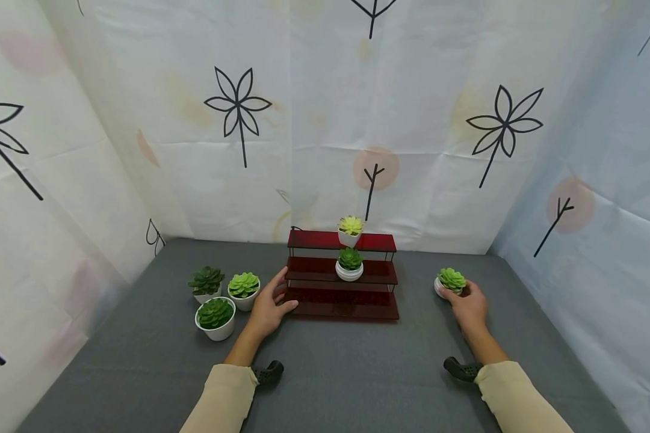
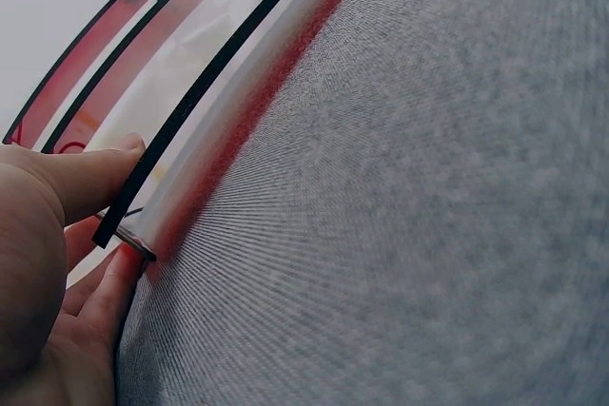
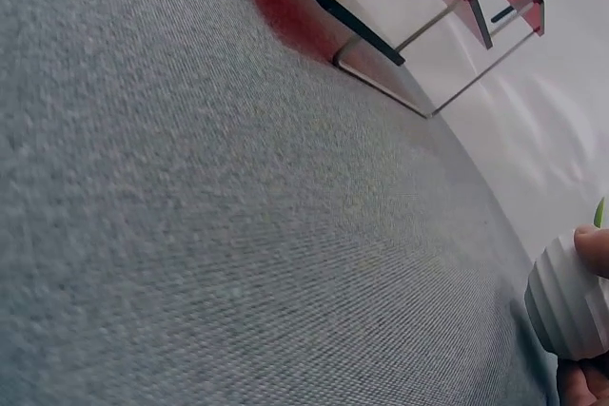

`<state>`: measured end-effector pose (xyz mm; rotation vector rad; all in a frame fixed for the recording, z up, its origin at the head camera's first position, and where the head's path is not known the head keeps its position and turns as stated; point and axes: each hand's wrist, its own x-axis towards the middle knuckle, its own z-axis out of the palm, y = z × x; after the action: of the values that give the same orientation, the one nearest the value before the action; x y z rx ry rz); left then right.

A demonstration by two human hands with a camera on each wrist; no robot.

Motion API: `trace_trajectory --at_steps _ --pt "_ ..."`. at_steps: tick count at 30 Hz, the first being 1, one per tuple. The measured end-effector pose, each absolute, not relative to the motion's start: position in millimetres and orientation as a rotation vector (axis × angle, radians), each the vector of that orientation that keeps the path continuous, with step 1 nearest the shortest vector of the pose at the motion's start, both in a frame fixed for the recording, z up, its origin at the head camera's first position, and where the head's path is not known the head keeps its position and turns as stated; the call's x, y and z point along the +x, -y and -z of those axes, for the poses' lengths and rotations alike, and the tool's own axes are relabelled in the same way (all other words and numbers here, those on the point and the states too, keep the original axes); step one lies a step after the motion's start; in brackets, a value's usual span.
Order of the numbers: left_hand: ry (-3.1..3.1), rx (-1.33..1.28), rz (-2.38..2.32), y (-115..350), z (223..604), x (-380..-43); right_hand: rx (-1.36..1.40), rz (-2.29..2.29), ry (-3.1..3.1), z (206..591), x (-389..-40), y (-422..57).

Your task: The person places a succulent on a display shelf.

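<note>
A three-tier red translucent shelf point(image 1: 342, 304) stands at the back middle of the table. My left hand point(image 1: 266, 308) grips its left end; in the left wrist view the thumb point(image 2: 100, 178) lies at the bottom tier's dark edge, with fingers below. My right hand point(image 1: 470, 308) holds a small potted succulent point(image 1: 451, 279) to the right of the shelf, around its ribbed white pot point(image 3: 568, 301). On the shelf, a yellow-green succulent point(image 1: 351, 226) sits on the top tier and a darker green succulent point(image 1: 349, 260) on the middle tier.
Left of my left hand stand three potted succulents: a dark one point(image 1: 206, 281), a bright green one point(image 1: 244, 285) and a mid-green one point(image 1: 215, 314) in front. Grey cloth covers the table point(image 1: 357, 373). Printed white fabric point(image 1: 325, 120) hangs behind and at both sides.
</note>
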<state>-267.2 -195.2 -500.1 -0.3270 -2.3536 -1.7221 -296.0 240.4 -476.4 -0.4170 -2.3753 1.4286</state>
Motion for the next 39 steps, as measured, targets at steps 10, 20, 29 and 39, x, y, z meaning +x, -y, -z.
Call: trace_trajectory --at_steps 10,20,29,39 --pt "2.350 -0.324 1.733 194.8 499.6 -267.5 -0.367 -1.407 2.388 467.8 -287.5 -233.5" --pt "2.359 -0.329 1.727 196.2 498.8 -267.4 -0.266 -1.424 2.410 467.2 -278.7 -223.5" --pt "2.371 -0.311 1.723 195.6 498.5 -266.5 -0.219 -1.501 2.431 460.6 -263.8 -208.5" --pt "2.347 -0.350 1.715 193.6 495.6 -264.3 -0.125 -1.600 2.436 458.7 -253.3 -196.8"
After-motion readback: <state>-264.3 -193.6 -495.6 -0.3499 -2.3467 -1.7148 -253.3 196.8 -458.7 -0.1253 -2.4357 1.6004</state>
